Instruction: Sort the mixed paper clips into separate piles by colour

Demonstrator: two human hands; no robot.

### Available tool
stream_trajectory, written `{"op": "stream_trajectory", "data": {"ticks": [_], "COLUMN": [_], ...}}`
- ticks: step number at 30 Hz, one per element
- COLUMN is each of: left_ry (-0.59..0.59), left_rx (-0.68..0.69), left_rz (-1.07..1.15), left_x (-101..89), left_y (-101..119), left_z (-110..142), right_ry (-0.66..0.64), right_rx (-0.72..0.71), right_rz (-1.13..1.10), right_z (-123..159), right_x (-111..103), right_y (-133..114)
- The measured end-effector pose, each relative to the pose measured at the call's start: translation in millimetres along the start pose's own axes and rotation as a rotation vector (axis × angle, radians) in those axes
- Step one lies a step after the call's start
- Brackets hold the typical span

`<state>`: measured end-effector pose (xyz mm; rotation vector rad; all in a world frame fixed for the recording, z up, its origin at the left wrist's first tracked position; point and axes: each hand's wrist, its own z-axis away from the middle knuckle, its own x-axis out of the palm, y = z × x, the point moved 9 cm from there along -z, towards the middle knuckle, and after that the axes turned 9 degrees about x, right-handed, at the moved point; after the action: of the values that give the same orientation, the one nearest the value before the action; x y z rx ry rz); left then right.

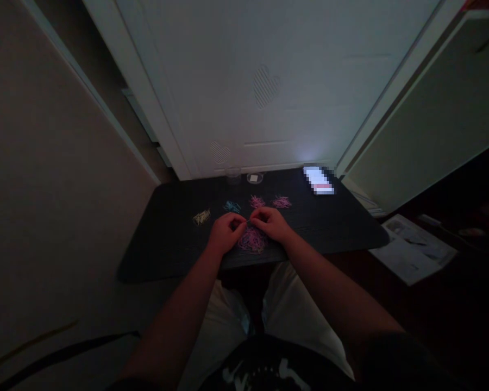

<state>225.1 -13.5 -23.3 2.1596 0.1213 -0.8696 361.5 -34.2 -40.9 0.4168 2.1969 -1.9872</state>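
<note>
My left hand (227, 231) and my right hand (270, 222) meet fingertip to fingertip above the dark table (163, 244). Both are closed in a pinch; whatever lies between the fingertips is too small and dim to name. Right below them is a mixed heap of thin, mostly pink and purple pieces (252, 241), which look like small rubber bands. Beyond the hands lie smaller sorted piles: a pale yellow pile (201, 217), a teal pile (232, 206), a pink pile (257, 201) and a pink-purple pile (282, 202).
At the table's back edge stand a clear round tub (233, 175) and a clear lid with a white label (255, 178). A lit phone (318, 180), blurred out, is at the back right. A white door (228, 81) rises behind. Printed sheets (411, 250) lie right of the table.
</note>
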Motion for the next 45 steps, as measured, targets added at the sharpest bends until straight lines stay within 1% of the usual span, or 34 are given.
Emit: {"op": "stream_trajectory", "data": {"ticks": [12,17,23,28,34,37,39,41,43,45], "left_ry": [0.004,-0.004,-0.012,-0.033,-0.001,0.054,0.096,0.132,0.175,0.232], "left_rx": [-0.015,-0.009,0.01,0.011,0.002,-0.019,-0.042,-0.084,-0.139,-0.199], "left_rz": [0.01,-0.003,-0.019,-0.016,-0.045,-0.065,-0.095,-0.137,-0.202,-0.273], "left_x": [-0.1,0.1,-0.4,-0.1,-2.5,-12.7,-26.3,-44.7,-67.1,-90.5], "left_y": [-1,0,2,4,4,1,-6,-17,-31,-45], "left_z": [0,0,0,-1,1,3,4,7,10,16], "right_ry": [0.001,-0.007,0.009,0.008,0.009,0.056,0.105,0.126,0.089,0.085], "right_rx": [0.009,-0.025,-0.014,-0.004,-0.004,-0.002,0.004,0.024,0.038,0.038], "right_rz": [-0.048,-0.017,0.022,0.012,0.015,-0.006,-0.056,-0.089,-0.097,-0.086], "right_z": [0,0,-2,-3,-2,-1,-1,0,-1,-1], "right_x": [-1,0,-2,0,1,-5,-10,-13,-10,-9], "right_y": [1,-1,0,3,4,3,4,6,7,7]}}
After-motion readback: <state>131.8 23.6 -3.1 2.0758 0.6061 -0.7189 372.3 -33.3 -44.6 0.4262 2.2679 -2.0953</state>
